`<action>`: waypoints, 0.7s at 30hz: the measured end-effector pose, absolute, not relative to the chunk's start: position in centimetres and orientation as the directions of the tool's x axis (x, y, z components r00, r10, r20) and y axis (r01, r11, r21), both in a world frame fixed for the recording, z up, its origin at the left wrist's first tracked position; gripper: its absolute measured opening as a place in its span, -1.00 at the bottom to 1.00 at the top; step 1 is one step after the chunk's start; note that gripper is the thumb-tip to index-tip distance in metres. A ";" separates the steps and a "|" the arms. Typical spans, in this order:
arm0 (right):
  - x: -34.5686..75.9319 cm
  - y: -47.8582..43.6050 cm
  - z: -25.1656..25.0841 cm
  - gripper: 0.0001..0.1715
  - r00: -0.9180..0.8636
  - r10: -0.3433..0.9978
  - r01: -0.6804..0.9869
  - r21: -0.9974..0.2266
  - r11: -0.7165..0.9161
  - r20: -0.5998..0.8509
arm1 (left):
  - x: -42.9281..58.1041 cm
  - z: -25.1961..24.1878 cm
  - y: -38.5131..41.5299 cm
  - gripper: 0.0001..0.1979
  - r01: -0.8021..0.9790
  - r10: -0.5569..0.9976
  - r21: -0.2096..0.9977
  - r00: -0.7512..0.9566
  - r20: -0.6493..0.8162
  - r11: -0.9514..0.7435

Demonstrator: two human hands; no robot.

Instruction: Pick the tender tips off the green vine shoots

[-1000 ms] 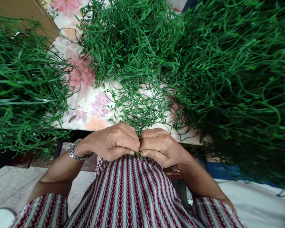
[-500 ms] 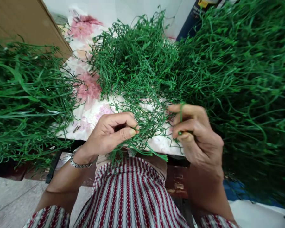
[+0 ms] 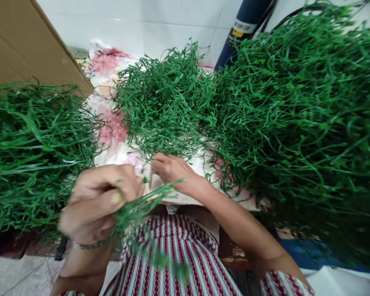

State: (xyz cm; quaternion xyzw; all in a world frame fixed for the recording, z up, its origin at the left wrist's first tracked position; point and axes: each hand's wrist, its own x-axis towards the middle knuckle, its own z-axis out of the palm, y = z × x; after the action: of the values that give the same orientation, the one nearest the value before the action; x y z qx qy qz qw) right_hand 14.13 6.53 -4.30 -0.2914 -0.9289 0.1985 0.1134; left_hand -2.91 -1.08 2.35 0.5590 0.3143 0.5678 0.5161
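While left hand (image 3: 95, 203) clutches green stems (image 3: 142, 207), right hand (image 3: 172, 170) touches middle pile (image 3: 166, 107)

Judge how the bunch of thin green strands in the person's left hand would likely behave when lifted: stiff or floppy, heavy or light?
Probably floppy: the green strands droop below the left hand rather than standing straight. Likely light, since a loose pinch seems to carry them. Apt to snag, too: the middle pile on the floral cloth looks thoroughly tangled.

Glossy plastic green stems (image 3: 169, 102) on matt floral cloth (image 3: 111, 127).
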 end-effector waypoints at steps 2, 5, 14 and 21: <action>13.7 7.4 -4.3 -0.94 -0.820 0.560 0.402 -0.578 0.710 0.118 | -1.4 0.8 -0.2 -0.90 -0.300 0.972 0.935 0.073 0.221 -0.190; 14.6 7.5 -4.3 -0.93 -0.755 0.640 0.258 -0.831 0.493 0.146 | -0.7 -1.3 1.2 -0.88 -0.351 0.995 0.931 -0.039 0.097 -0.104; 19.5 4.0 -2.7 -0.70 -0.415 0.910 0.178 -0.982 0.062 -0.017 | -0.4 -4.2 3.7 -0.86 -0.426 0.985 0.904 -0.136 -0.101 0.034; 24.0 1.3 -0.2 -0.69 -0.194 0.935 0.571 -0.741 0.355 0.298 | -0.2 -2.4 1.4 -0.88 -0.345 0.990 0.934 -0.129 0.051 -0.093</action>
State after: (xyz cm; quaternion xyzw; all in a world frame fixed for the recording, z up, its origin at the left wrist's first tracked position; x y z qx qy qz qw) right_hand 24.02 1.28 -0.16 -0.5132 -0.7332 0.2434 0.3738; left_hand -0.17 1.40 -2.40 0.3908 0.4128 0.6277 0.5319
